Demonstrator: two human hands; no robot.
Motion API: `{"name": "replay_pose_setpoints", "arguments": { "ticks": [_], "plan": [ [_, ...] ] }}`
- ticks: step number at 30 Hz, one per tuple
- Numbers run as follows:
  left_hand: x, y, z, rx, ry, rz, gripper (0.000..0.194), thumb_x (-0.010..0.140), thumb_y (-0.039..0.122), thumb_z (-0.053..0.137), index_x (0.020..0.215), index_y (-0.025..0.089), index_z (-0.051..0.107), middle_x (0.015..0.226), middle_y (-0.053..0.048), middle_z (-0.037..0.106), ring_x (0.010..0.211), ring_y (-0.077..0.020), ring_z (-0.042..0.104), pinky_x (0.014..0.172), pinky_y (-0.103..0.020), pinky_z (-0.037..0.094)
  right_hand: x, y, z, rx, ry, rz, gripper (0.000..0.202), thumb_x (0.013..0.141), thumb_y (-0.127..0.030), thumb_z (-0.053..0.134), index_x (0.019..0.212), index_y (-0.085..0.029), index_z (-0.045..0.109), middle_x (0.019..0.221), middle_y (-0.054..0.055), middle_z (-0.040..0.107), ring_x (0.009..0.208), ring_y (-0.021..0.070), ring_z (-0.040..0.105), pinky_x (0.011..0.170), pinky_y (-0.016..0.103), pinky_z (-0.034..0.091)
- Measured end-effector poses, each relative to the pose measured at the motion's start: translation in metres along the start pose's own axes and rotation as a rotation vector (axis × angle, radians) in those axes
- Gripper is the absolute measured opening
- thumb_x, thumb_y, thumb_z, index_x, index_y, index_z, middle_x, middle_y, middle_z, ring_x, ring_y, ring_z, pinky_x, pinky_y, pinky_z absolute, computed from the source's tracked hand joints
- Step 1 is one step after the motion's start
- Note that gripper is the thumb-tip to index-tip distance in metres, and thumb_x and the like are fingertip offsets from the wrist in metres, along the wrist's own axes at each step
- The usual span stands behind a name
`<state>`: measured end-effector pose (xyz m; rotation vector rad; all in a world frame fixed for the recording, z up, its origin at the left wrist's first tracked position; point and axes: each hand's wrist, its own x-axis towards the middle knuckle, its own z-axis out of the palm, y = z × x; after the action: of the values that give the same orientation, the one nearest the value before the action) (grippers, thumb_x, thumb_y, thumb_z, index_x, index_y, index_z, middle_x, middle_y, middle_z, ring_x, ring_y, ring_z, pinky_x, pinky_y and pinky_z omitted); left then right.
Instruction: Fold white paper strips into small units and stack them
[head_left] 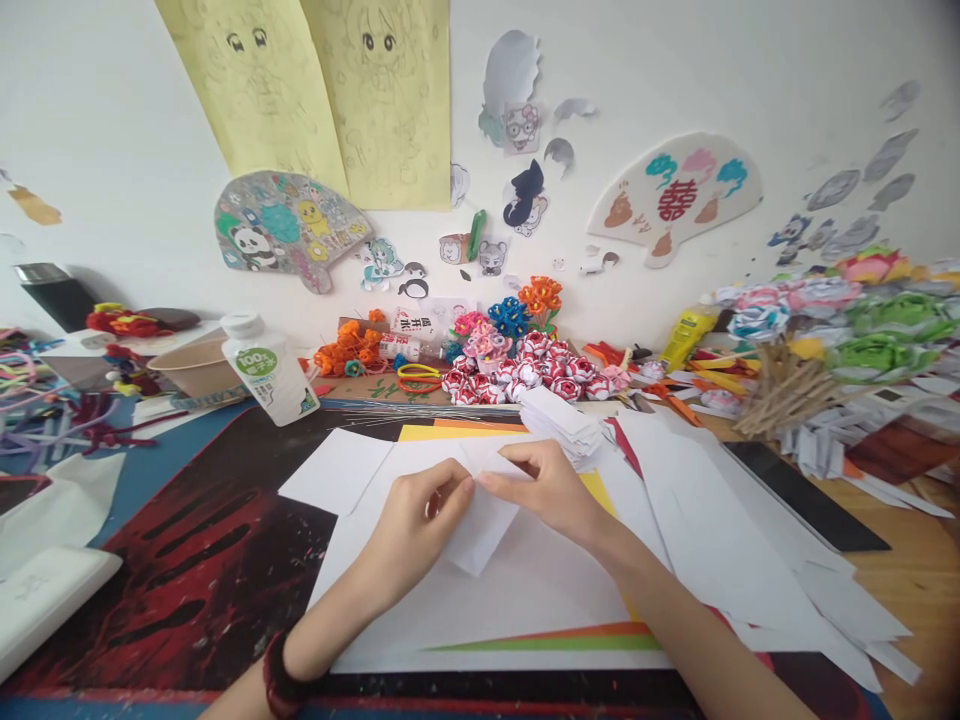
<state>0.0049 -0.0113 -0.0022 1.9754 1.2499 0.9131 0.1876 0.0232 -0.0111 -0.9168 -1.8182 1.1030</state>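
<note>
A small folded piece of white paper [486, 535] is held up between both my hands, over a stack of larger paper sheets [540, 610]. My left hand [427, 515] pinches its left edge with thumb and index finger. On the other side, my right hand [551, 490] grips the upper right part, fingers curled behind it. The two thumbs almost meet at the middle. Under the hands, the stack shows white on top with yellow, orange and green edges. Left of it lies a white square sheet [337, 470]; behind my right hand sits a pile of folded white papers [562, 425].
A white bottle [270, 370] stands at the back left. Red-and-white paper flowers [525, 370] line the wall side. Loose white sheets [720, 520] and a dark flat panel [806, 495] lie to the right. A white case [56, 600] rests at the left edge.
</note>
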Motion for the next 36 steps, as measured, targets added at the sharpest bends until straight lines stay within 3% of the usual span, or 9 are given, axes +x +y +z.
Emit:
{"name": "replay_pose_setpoints", "arguments": {
  "ticks": [5,10,17,21,26,29,31,34,36],
  "plan": [
    [0.001,-0.002,0.006,0.034,0.101,-0.017,0.02,0.084,0.021,0.046,0.064,0.017,0.048,0.06,0.004,0.045,0.058,-0.0107,0.039,0.057,-0.022,0.033,-0.003,-0.002,0.01,-0.049,0.069,-0.027,0.038,0.084,-0.04,0.057,0.057,-0.016,0.045,0.059,-0.003,0.035,0.057,0.0101,0.032,0.052,0.024,0.025],
    [0.004,-0.004,0.007,0.024,0.115,-0.037,0.018,0.079,0.019,0.045,0.062,0.017,0.048,0.058,0.004,0.044,0.057,-0.0104,0.04,0.056,-0.021,0.032,-0.006,-0.002,0.015,-0.11,0.166,-0.072,0.037,0.085,-0.037,0.056,0.055,-0.016,0.046,0.059,-0.003,0.033,0.058,0.0105,0.031,0.054,0.024,0.026],
    [0.003,-0.001,0.002,0.073,0.111,-0.038,0.017,0.074,0.017,0.045,0.058,0.017,0.049,0.054,0.004,0.046,0.054,-0.0101,0.04,0.055,-0.021,0.032,-0.002,-0.002,0.0,-0.088,0.293,-0.064,0.042,0.081,-0.036,0.062,0.053,-0.017,0.037,0.06,-0.004,0.025,0.058,0.009,0.026,0.051,0.024,0.022],
    [0.003,-0.003,-0.004,0.12,0.127,-0.039,0.016,0.073,0.017,0.045,0.058,0.017,0.052,0.054,0.004,0.045,0.055,-0.0103,0.039,0.054,-0.021,0.031,0.0,-0.004,-0.012,-0.038,0.356,-0.059,0.04,0.081,-0.036,0.062,0.053,-0.016,0.041,0.059,-0.004,0.028,0.056,0.0089,0.029,0.049,0.023,0.023],
    [0.005,-0.009,-0.012,0.15,0.22,-0.074,0.019,0.076,0.02,0.046,0.058,0.018,0.05,0.054,0.003,0.048,0.055,-0.011,0.042,0.054,-0.022,0.032,0.002,-0.001,-0.022,0.01,0.526,-0.045,0.04,0.078,-0.041,0.064,0.053,-0.016,0.045,0.056,-0.004,0.033,0.053,0.0085,0.031,0.047,0.023,0.024],
    [0.007,-0.01,-0.013,0.107,0.271,-0.067,0.02,0.086,0.029,0.045,0.073,0.019,0.057,0.069,0.001,0.061,0.063,-0.0132,0.051,0.059,-0.023,0.037,0.003,0.003,-0.016,0.077,0.482,-0.011,0.038,0.076,-0.043,0.066,0.055,-0.015,0.051,0.055,-0.003,0.041,0.052,0.0093,0.037,0.047,0.022,0.028],
    [0.007,-0.01,-0.011,0.079,0.231,-0.044,0.021,0.089,0.035,0.046,0.084,0.02,0.06,0.081,0.0,0.065,0.069,-0.0141,0.054,0.062,-0.023,0.038,0.003,0.006,-0.009,0.148,0.409,0.03,0.034,0.077,-0.042,0.066,0.061,-0.014,0.056,0.058,-0.002,0.046,0.053,0.0103,0.042,0.048,0.022,0.032],
    [0.007,-0.009,-0.008,0.039,0.125,-0.032,0.024,0.09,0.036,0.045,0.081,0.02,0.06,0.079,0.0,0.064,0.07,-0.0135,0.053,0.063,-0.023,0.038,0.003,0.009,-0.002,0.207,0.292,0.078,0.026,0.077,-0.039,0.067,0.071,-0.014,0.063,0.065,0.0,0.054,0.058,0.0117,0.048,0.052,0.022,0.037],
    [0.007,-0.01,-0.008,0.038,0.125,-0.065,0.027,0.09,0.037,0.045,0.077,0.019,0.06,0.075,0.001,0.062,0.066,-0.0131,0.051,0.062,-0.024,0.037,0.004,0.01,-0.004,0.178,0.202,0.101,0.022,0.076,-0.036,0.069,0.074,-0.014,0.066,0.071,0.001,0.059,0.064,0.0128,0.053,0.057,0.022,0.041]
  ]
}}
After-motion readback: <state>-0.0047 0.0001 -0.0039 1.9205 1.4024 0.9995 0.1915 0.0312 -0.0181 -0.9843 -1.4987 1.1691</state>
